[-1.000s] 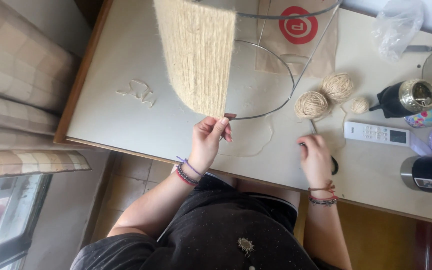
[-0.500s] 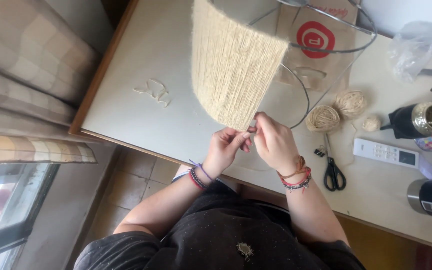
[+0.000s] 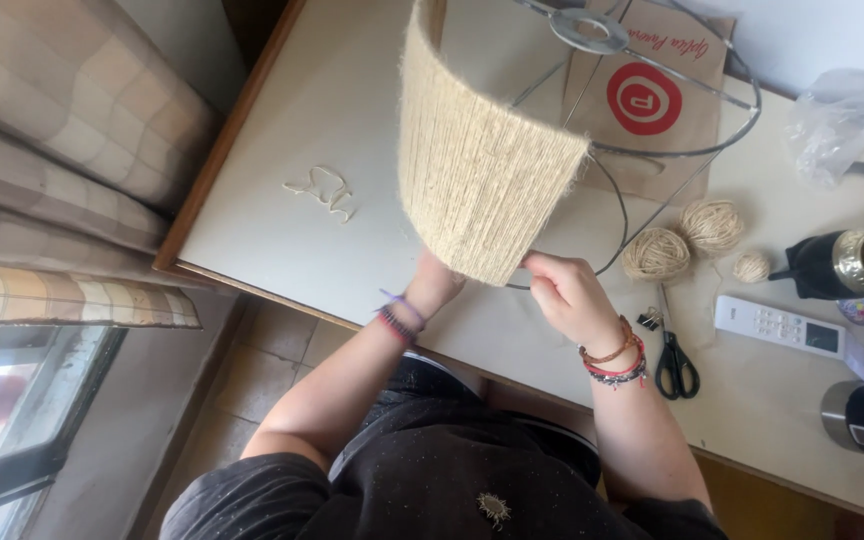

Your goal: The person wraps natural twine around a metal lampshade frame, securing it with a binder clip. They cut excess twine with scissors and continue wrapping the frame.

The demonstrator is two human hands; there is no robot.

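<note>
At the centre of the white table (image 3: 332,110), a wire lampshade frame (image 3: 652,130) is standing tilted above the surface, its near half already covered in wound jute twine (image 3: 477,180). The left hand (image 3: 435,283) is sitting under the lower edge of the wrapped section at about 6 o'clock from it; the fingers are hidden behind the twine, so how tightly they are closing cannot be told, though the hand is touching the shade. The right hand (image 3: 567,295) is lying just beside it at 4 o'clock from the wrapped section, fingers curled together and pinching at the bottom rim where the twine ends; whether a loose strand is between them cannot be made out. Both wrists are wearing beaded bracelets.

At 3 o'clock from the right hand, two balls of twine (image 3: 657,253) are resting against each other, with a smaller ball (image 3: 751,266) just beyond. Black-handled scissors (image 3: 674,358) are lying closed at 4 o'clock from the right hand, a white remote control (image 3: 780,327) beside them. A brown paper bag (image 3: 652,100) is lying flat under the bare wire part of the frame. A short scrap of twine (image 3: 322,192) is lying well apart at 10 o'clock from the left hand.
</note>
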